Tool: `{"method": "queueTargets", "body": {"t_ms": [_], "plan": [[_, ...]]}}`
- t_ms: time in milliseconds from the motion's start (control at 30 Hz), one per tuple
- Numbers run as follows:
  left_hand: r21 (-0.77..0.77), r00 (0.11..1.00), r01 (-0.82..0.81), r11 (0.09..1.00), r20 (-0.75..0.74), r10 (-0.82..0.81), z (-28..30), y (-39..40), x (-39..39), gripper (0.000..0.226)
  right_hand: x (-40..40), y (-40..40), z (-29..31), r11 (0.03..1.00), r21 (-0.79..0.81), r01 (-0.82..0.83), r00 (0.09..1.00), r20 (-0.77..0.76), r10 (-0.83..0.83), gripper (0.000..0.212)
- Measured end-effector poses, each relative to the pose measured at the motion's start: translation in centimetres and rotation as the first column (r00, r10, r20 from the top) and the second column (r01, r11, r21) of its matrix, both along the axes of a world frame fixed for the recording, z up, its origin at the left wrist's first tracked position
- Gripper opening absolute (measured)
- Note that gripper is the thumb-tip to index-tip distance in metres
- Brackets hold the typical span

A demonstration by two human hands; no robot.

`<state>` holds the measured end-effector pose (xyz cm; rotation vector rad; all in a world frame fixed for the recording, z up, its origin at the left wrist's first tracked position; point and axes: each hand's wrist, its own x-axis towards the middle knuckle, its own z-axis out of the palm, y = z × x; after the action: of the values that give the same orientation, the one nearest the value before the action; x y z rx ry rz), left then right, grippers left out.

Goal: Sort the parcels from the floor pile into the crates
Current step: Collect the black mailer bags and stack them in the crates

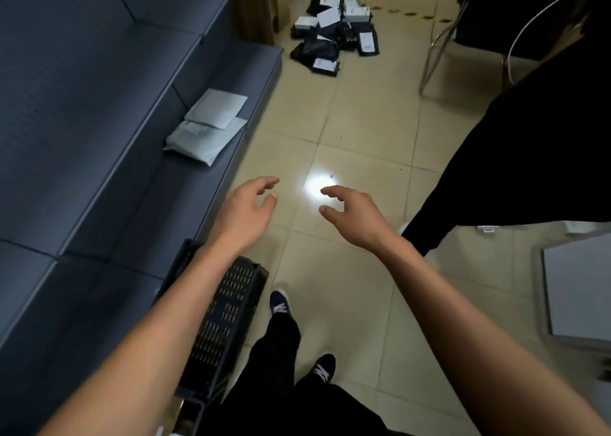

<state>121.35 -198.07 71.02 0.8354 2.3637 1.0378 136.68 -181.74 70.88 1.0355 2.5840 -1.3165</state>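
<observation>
honestly, both hands free and a long walk to the pile

so biggest thing first: the grey shelving (99, 111) runs down the whole left side, with two pale mailers (208, 128) already lying on its low ledge. a second person in black (515, 158) stands close on the right, so the tiled floor (347, 111) lane is narrow and a bump looks likely if either one steps in. the parcel pile (335, 29) sits far ahead on the floor, well apart from the hands; its slick black bags overlap, so grabbing one could drag others loose. the black crate (228, 320) is right beside the walker's foot, an easy trip. left hand (246, 209) and right hand (355, 216) are both relaxed, fingers loosely spread, holding nothing.
</observation>
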Motion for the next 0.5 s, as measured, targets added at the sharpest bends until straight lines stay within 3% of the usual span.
{"method": "queueTargets", "body": {"t_ms": [300, 500], "plan": [[0.058, 0.999, 0.034, 0.998, -0.011, -0.034, -1.6, 12.2, -11.2, 0.028, -8.4, 10.9, -0.1, 0.99, 0.048, 0.134, 0.991, 0.014, -0.134, 0.039], [0.023, 0.991, 0.134, 0.991, -0.017, -0.134, 0.6, 19.3, -17.4, 0.03, -14.1, 16.9, 1.5, 0.977, 0.072, 0.203, 0.979, -0.052, -0.199, 0.038]]}}
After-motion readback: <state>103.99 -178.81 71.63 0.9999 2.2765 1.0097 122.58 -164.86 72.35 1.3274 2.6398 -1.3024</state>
